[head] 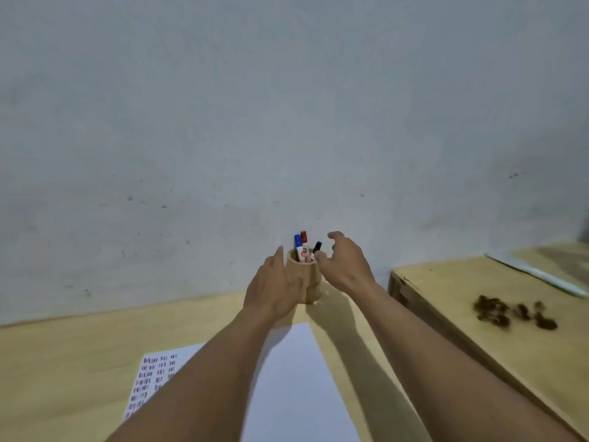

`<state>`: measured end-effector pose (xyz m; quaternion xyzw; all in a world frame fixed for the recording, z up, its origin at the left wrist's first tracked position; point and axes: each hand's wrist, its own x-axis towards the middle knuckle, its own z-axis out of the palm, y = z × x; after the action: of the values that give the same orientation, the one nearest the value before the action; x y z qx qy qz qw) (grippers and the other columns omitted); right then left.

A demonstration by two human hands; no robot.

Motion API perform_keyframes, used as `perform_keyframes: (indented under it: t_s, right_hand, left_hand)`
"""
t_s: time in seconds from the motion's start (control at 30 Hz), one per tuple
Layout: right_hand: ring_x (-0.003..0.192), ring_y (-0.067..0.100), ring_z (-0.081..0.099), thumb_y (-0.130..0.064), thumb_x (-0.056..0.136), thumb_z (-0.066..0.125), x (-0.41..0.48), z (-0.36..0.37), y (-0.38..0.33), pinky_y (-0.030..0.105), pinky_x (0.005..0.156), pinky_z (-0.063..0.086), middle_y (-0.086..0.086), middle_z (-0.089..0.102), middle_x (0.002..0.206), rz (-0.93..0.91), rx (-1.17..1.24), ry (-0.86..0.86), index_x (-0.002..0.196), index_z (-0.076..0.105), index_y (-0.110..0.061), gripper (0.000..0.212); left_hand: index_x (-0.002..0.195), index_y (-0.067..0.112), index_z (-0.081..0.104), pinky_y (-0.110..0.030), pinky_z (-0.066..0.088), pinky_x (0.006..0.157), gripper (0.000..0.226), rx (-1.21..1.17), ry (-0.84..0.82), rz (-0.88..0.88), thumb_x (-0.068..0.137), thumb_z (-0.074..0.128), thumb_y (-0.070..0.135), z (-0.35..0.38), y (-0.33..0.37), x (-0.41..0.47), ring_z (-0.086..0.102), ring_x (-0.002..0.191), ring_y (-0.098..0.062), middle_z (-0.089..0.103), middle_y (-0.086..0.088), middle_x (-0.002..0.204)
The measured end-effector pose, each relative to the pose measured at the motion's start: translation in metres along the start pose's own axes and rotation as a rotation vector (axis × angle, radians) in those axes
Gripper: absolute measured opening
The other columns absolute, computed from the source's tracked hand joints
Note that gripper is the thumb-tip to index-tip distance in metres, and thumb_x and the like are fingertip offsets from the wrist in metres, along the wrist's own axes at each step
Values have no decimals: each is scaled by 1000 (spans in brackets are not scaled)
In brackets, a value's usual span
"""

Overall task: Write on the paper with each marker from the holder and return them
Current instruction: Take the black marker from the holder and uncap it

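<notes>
A round wooden holder (306,275) stands at the back of the table near the wall. In it stand three markers: a blue-capped one (298,247), a red-capped one (304,237) and a black-capped one (316,247) leaning right. My left hand (271,288) wraps the holder's left side. My right hand (345,263) hovers at the holder's right rim, fingers spread, thumb close to the black marker, holding nothing. A white paper (296,387) lies in front of the holder, partly under my forearms; its left part carries rows of small red, blue and black marks (153,374).
The light wooden table (63,362) meets a grey wall (287,122). To the right stands a raised wooden block (478,301) with dark brown scraps (510,312) on it and a pale long strip (541,275) near its far edge.
</notes>
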<state>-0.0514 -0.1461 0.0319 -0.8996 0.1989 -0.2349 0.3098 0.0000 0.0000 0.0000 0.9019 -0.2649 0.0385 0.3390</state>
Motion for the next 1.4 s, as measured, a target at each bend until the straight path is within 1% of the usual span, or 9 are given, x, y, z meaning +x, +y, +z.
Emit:
perform_keyframes:
  t_s: [0.1,0.17,0.27,0.4,0.6,0.9,1.07,1.3,1.4]
  right_hand:
    - [118,26,59,-36,97,59,10,12,9,38,93,51,13,59,134,22,33,8,141,54,-12,50]
    - [97,23,62,-37,96,60,14,18,12,35,81,52,11,64,117,23,46,16,123,67,-9,39]
    - [82,24,64,-32,95,62,16,23,15,35,71,53,8,69,93,20,78,38,100,74,-7,29]
    - [67,22,58,-29,95,65,19,26,19,28,54,40,1,62,69,29,112,35,85,71,-7,25]
    - [91,27,66,-31,95,63,20,24,14,37,75,51,10,74,96,1,150,56,95,70,-1,31]
    - [71,8,69,-30,100,54,9,1,-17,38,71,61,-7,66,95,-108,289,136,107,55,-17,15]
    - [74,18,73,-32,101,50,-1,-10,-38,40,69,62,-5,68,99,-206,237,153,112,53,-25,14]
    - [89,21,62,-25,100,57,-34,-14,-70,34,73,46,2,65,97,-373,-68,97,110,72,-17,20]
    - [89,26,64,-28,99,60,-53,-12,-84,37,76,51,3,60,91,-414,-181,63,100,76,-15,20]
  left_hand:
    - [154,20,28,-36,40,105,71,-87,-29,-41,92,51,46,18,-4,10,45,137,-24,44,-3,153]
    - [129,33,50,-38,53,91,55,-200,-16,-63,84,45,63,28,-6,15,64,108,-18,65,6,123]
    - [104,40,54,-36,56,75,39,-297,34,-69,84,42,71,37,-4,18,65,85,-7,68,13,95]
    - [103,36,50,-23,46,63,25,-364,49,-89,88,56,56,43,0,18,61,81,-4,63,16,91]
    - [115,26,52,-30,51,72,35,-359,29,-119,85,65,36,42,-2,20,61,88,-16,62,8,100]
    - [117,29,52,-20,45,63,31,-411,37,-165,88,62,23,31,0,12,61,88,-10,67,2,117]
    - [154,18,33,-35,45,104,70,-318,54,-171,92,66,22,1,-2,6,51,133,-25,50,-8,148]
    - [130,22,64,-16,48,70,37,-463,305,-103,96,50,14,-74,5,-22,65,86,-11,70,-2,113]
    - [114,24,75,-37,61,79,33,-674,305,-103,87,57,16,-102,9,-41,75,85,-18,78,0,90]
